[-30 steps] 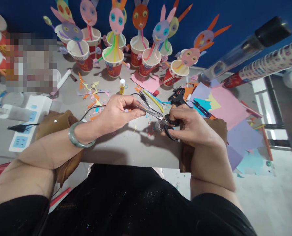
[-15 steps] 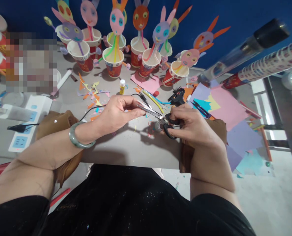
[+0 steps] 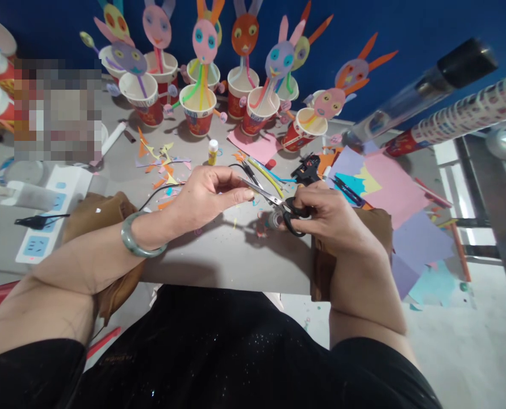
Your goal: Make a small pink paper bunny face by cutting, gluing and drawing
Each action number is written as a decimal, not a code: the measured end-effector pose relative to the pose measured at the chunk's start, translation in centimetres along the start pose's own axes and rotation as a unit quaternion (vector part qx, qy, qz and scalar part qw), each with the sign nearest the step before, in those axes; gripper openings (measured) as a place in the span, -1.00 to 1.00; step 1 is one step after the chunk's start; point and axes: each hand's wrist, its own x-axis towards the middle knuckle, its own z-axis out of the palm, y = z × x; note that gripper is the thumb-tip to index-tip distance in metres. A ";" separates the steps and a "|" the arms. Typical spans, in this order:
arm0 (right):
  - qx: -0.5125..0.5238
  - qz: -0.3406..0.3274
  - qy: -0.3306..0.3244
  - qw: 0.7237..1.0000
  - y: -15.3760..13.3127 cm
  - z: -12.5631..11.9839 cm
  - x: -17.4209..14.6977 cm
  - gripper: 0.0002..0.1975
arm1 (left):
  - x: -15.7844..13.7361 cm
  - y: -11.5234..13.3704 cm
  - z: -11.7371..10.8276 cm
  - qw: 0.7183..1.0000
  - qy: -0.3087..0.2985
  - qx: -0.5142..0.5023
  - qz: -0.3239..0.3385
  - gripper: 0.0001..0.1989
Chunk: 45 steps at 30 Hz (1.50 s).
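Note:
My right hand (image 3: 333, 213) grips a pair of scissors (image 3: 268, 195) by the black handles, with fingers through the loops. The metal blades point left, their tips at the fingertips of my left hand (image 3: 212, 196). My left thumb and fingers are pinched together; whatever is between them is too small or hidden to name. Under the scissors a small round container (image 3: 275, 219) sits on the table. A glue stick (image 3: 212, 152) with a white cap stands upright just beyond my left hand. Colourful paper scraps (image 3: 167, 162) lie beside it.
Red paper cups with paper rabbit heads, one being a front cup (image 3: 197, 116), line the back. A black glue gun (image 3: 307, 167) lies behind my right hand. Coloured paper sheets (image 3: 406, 187) and a stack of cups (image 3: 461, 116) are at right; a power strip (image 3: 50, 218) is at left.
The scissor blades look slightly further apart than before and have shifted a little at my left fingertips. Both hands stay nearly in place.

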 end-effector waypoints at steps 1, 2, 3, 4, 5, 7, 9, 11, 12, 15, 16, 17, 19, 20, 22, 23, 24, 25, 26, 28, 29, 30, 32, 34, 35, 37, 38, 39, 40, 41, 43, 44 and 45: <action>0.006 0.015 0.017 1.000 0.0 0.1 0.0 -0.58 | 0.0 0.0 0.0 1.000 0.002 -0.009 -0.001 -0.84; 0.015 0.031 0.043 0.998 -0.1 0.2 0.0 -0.56 | 0.0 -0.1 0.0 1.000 0.005 -0.017 -0.003 -0.84; 0.027 0.046 0.073 0.996 -0.1 0.3 0.0 -0.54 | 0.0 -0.1 0.0 1.000 0.009 -0.026 -0.006 -0.84; 0.039 0.059 0.099 0.993 -0.2 0.4 0.0 -0.53 | 0.1 -0.2 0.0 0.999 0.014 -0.035 -0.010 -0.84; 0.047 0.066 0.114 0.990 -0.3 0.4 -0.1 -0.53 | 0.1 -0.3 0.0 0.999 0.020 -0.045 -0.014 -0.84; 0.038 0.060 0.109 0.992 -0.7 0.2 -0.2 -0.57 | 0.3 -0.3 0.0 0.997 0.036 -0.069 -0.020 -0.84; 0.002 0.044 0.095 0.995 -1.0 -0.1 -0.5 -0.68 | 0.7 -0.3 -0.2 0.993 0.068 -0.096 -0.011 -0.86; -0.035 0.030 0.088 0.995 -1.3 -0.4 -0.8 -0.78 | 1.2 -0.3 -0.6 0.986 0.109 -0.123 0.012 -0.87; -0.052 0.024 0.082 0.995 -1.5 -0.5 -1.0 -0.80 | 1.4 -0.2 -0.8 0.982 0.128 -0.136 0.027 -0.89; -0.116 0.010 -0.012 0.993 -2.0 -0.1 -1.4 -0.80 | 1.8 0.0 -1.3 0.970 0.157 -0.172 0.068 -0.91; -0.141 0.011 -0.055 0.988 -2.3 0.3 -1.4 -0.81 | 1.9 0.0 -1.3 0.968 0.158 -0.179 0.074 -0.92; -0.165 0.018 -0.089 0.982 -2.6 0.9 -1.3 -0.83 | 1.9 0.1 -1.3 0.968 0.156 -0.183 0.074 -0.92; -0.205 0.029 -0.146 0.967 -3.3 2.3 -1.1 -0.87 | 1.8 0.1 -1.1 0.969 0.144 -0.186 0.069 -0.92; -0.217 0.030 -0.175 0.960 -3.6 3.2 -1.0 -0.86 | 1.8 0.0 -0.9 0.971 0.138 -0.187 0.064 -0.92; -0.242 0.021 -0.217 0.945 -4.0 4.9 -0.8 -0.81 | 1.7 -0.1 -0.6 0.972 0.127 -0.187 0.056 -0.90; -0.259 0.017 -0.225 0.939 -4.0 5.7 -0.7 -0.78 | 1.6 -0.1 -0.5 0.973 0.124 -0.187 0.054 -0.89; -0.277 0.010 -0.226 0.934 -4.0 6.4 -0.6 -0.75 | 1.6 -0.1 -0.4 0.974 0.121 -0.184 0.053 -0.88; -0.292 0.002 -0.226 0.929 -4.0 6.9 -0.6 -0.71 | 1.6 -0.1 -0.4 0.975 0.120 -0.180 0.053 -0.87; -0.303 -0.006 -0.225 0.926 -4.0 7.2 -0.5 -0.68 | 1.6 -0.1 -0.3 0.975 0.119 -0.177 0.054 -0.87; -0.294 -0.019 -0.222 0.929 -4.1 7.2 -0.4 -0.65 | 1.5 -0.1 -0.3 0.976 0.119 -0.176 0.047 -0.86; -0.273 -0.023 -0.216 0.937 -4.3 6.9 -0.3 -0.66 | 1.5 0.0 -0.3 0.976 0.118 -0.176 0.041 -0.85; -0.242 -0.028 -0.199 0.949 -4.5 6.4 -0.1 -0.68 | 1.4 0.0 -0.4 0.978 0.114 -0.174 0.036 -0.85; -0.165 -0.036 -0.118 0.979 -5.2 5.2 0.5 -0.75 | 1.1 0.1 -0.4 0.981 0.097 -0.166 0.035 -0.86; -0.100 -0.036 0.027 0.994 -5.9 4.1 1.3 -0.80 | 0.8 0.1 -0.4 0.983 0.078 -0.163 0.046 -0.87; -0.077 -0.033 0.086 0.993 -6.2 3.6 1.8 -0.82 | 0.6 0.1 -0.3 0.983 0.070 -0.164 0.052 -0.87; -0.044 -0.030 0.174 0.983 -6.7 3.2 2.7 -0.84 | 0.4 0.1 -0.3 0.983 0.062 -0.163 0.060 -0.83; -0.033 -0.027 0.199 0.979 -6.9 3.1 3.1 -0.84 | 0.3 0.2 -0.2 0.984 0.061 -0.158 0.061 -0.81; -0.025 -0.026 0.217 0.976 -6.9 3.2 3.5 -0.85 | 0.3 0.2 -0.2 0.985 0.063 -0.151 0.061 -0.78; -0.019 -0.025 0.228 0.973 -7.0 3.3 3.8 -0.85 | 0.2 0.3 -0.2 0.986 0.066 -0.144 0.061 -0.76; -0.015 -0.023 0.237 0.971 -7.0 3.4 4.0 -0.86 | 0.2 0.4 -0.2 0.986 0.069 -0.136 0.061 -0.74; -0.010 -0.023 0.247 0.969 -6.9 3.7 4.3 -0.87 | 0.2 0.5 -0.2 0.988 0.073 -0.120 0.066 -0.72; -0.007 -0.022 0.249 0.968 -6.8 3.8 4.4 -0.88 | 0.2 0.6 -0.2 0.989 0.075 -0.111 0.069 -0.72; -0.004 -0.021 0.249 0.968 -6.8 4.0 4.4 -0.89 | 0.2 0.7 -0.2 0.989 0.076 -0.101 0.074 -0.72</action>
